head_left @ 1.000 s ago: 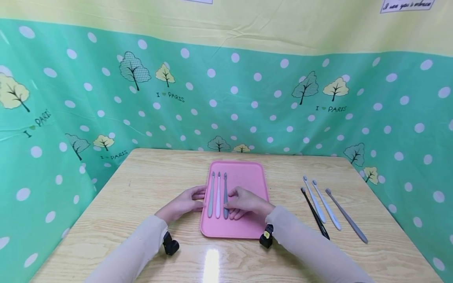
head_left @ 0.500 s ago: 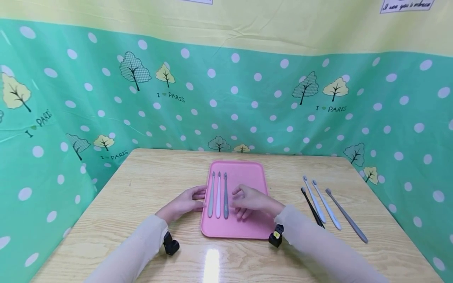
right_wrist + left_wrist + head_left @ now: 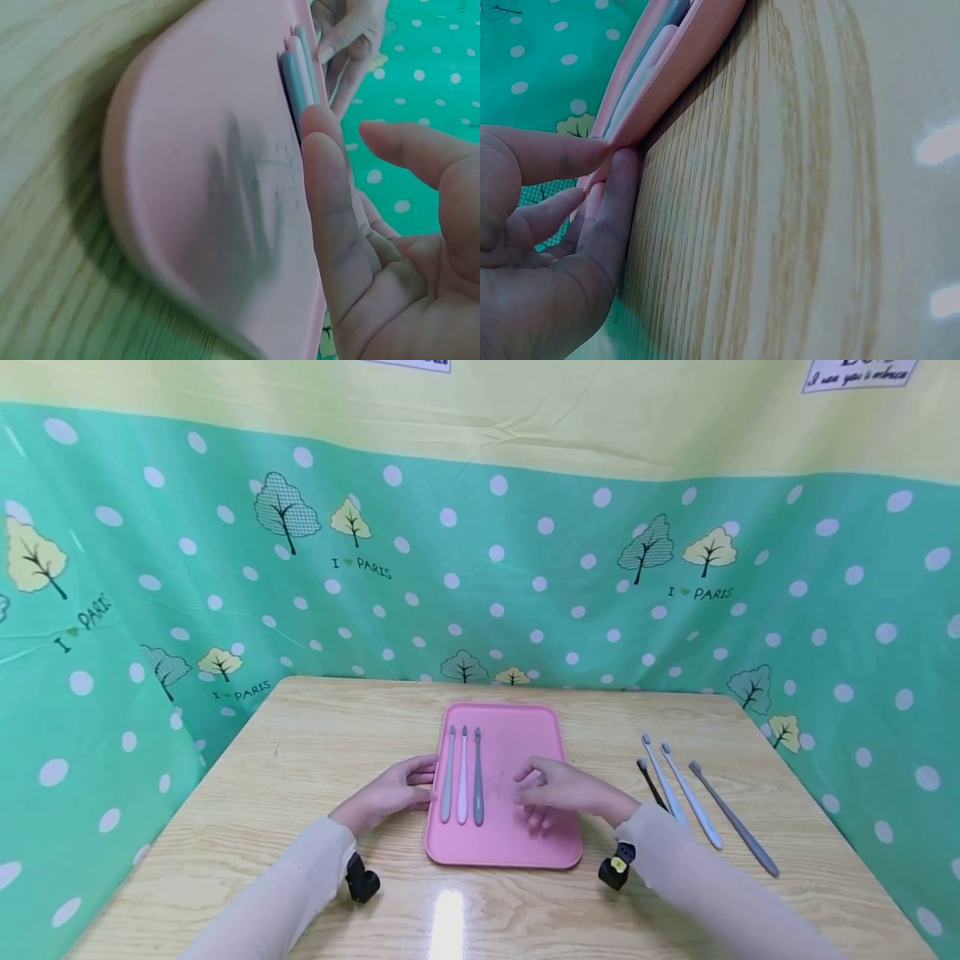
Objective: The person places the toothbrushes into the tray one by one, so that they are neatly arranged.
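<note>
A pink tray (image 3: 517, 852) lies on the table, with three toothbrushes side by side in its left half: a grey-green one (image 3: 447, 777), a pale pink one (image 3: 462, 781) and a dark grey one (image 3: 478, 781). Their heads point away from me. At the tray's left edge my left hand (image 3: 390, 791) pinches the rim between thumb and fingers; the left wrist view shows the thumb (image 3: 562, 154) on it. Over the tray's right half hovers my right hand (image 3: 566, 791), holding nothing, its fingers loosely bent and thumb and index finger apart.
On the table (image 3: 337, 718) at the right lie several more toothbrushes: a black one (image 3: 651, 783) partly hidden by my right sleeve, two pale blue ones, one of them (image 3: 692, 793) farther right, and a grey one (image 3: 735, 818). A patterned curtain (image 3: 525, 568) hangs behind.
My right hand has let go of the dark grey toothbrush and moved right, away from it. The toothbrush stays in the tray. My left hand keeps its place at the tray's edge.
</note>
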The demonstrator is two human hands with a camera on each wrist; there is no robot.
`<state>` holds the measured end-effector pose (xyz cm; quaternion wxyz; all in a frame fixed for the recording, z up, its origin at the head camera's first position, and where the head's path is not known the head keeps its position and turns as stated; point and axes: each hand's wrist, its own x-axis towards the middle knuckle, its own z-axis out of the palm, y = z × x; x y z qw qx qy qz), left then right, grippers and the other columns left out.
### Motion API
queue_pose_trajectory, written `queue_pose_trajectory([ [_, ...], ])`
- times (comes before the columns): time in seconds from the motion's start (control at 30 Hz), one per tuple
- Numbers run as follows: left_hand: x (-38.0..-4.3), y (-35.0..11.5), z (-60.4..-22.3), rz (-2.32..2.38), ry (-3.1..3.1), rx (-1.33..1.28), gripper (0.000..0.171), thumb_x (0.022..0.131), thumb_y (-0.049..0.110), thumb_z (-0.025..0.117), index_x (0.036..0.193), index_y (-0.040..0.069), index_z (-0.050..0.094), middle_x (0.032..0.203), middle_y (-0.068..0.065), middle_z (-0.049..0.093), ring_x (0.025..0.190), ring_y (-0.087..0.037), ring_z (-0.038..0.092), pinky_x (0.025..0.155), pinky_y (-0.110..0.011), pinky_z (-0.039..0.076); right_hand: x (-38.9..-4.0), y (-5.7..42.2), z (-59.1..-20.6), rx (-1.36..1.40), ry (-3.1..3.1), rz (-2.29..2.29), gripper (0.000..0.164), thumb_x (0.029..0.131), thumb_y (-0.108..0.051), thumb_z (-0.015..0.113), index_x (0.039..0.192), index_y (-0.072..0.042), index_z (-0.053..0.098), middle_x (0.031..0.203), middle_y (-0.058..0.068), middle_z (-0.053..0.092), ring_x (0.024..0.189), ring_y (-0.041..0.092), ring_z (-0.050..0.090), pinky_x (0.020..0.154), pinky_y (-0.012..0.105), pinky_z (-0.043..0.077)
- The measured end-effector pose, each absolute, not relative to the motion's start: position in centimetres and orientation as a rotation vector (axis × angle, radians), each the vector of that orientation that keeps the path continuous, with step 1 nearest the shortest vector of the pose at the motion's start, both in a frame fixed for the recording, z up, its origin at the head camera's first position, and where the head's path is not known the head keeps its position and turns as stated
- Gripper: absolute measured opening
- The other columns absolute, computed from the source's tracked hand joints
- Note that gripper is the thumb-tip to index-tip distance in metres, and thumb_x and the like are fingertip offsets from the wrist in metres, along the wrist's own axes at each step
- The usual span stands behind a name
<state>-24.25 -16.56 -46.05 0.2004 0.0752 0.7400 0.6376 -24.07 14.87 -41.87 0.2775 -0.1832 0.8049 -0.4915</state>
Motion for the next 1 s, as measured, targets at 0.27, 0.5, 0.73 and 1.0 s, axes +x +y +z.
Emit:
queue_pose_trajectory([
  [0.27, -24.2, -16.3, -46.0, 1.798, 2.055, 0.18, 0.071, 0.091, -0.007, 0.061, 0.154, -0.003, 0.03, 0.141, -0.025, 0.048, 0.125, -0.036, 0.053, 0.095, -0.036, 0.058, -23.3, 17.1, -41.7, -0.52, 2.176, -1.301, 0.04, 0.097, -0.015, 0.065, 0.126, 0.007, 0.05, 0.084, 0.016, 0.069, 0.07, 0.029, 0.07, 0.061, 0.039, 0.064],
  [0.5, -24.1, -16.4, -46.0, 1.804, 2.054, 0.186, 0.071, 0.09, -0.007, 0.062, 0.154, -0.003, 0.03, 0.141, -0.025, 0.048, 0.125, -0.035, 0.053, 0.095, -0.036, 0.057, -22.7, 18.8, -41.2, -0.505, 2.178, -1.297, 0.038, 0.097, -0.018, 0.065, 0.124, 0.006, 0.052, 0.088, 0.016, 0.07, 0.074, 0.028, 0.07, 0.062, 0.039, 0.064],
  [0.73, -24.1, -16.8, -46.0, 1.809, 2.041, 0.245, 0.071, 0.091, -0.007, 0.061, 0.154, -0.005, 0.028, 0.144, -0.029, 0.044, 0.128, -0.039, 0.05, 0.097, -0.038, 0.056, -22.3, 20.1, -40.5, -0.495, 2.185, -1.313, 0.036, 0.097, -0.013, 0.063, 0.124, 0.008, 0.052, 0.089, 0.015, 0.068, 0.078, 0.027, 0.069, 0.064, 0.04, 0.064],
  [1.0, -24.1, -16.6, -46.0, 1.81, 2.048, 0.222, 0.07, 0.092, -0.006, 0.062, 0.154, -0.004, 0.03, 0.142, -0.028, 0.046, 0.126, -0.037, 0.052, 0.096, -0.036, 0.057, -22.3, 22.5, -39.7, -0.44, 2.244, -1.309, 0.039, 0.098, -0.02, 0.065, 0.125, 0.005, 0.053, 0.092, 0.018, 0.068, 0.08, 0.033, 0.069, 0.063, 0.042, 0.063],
])
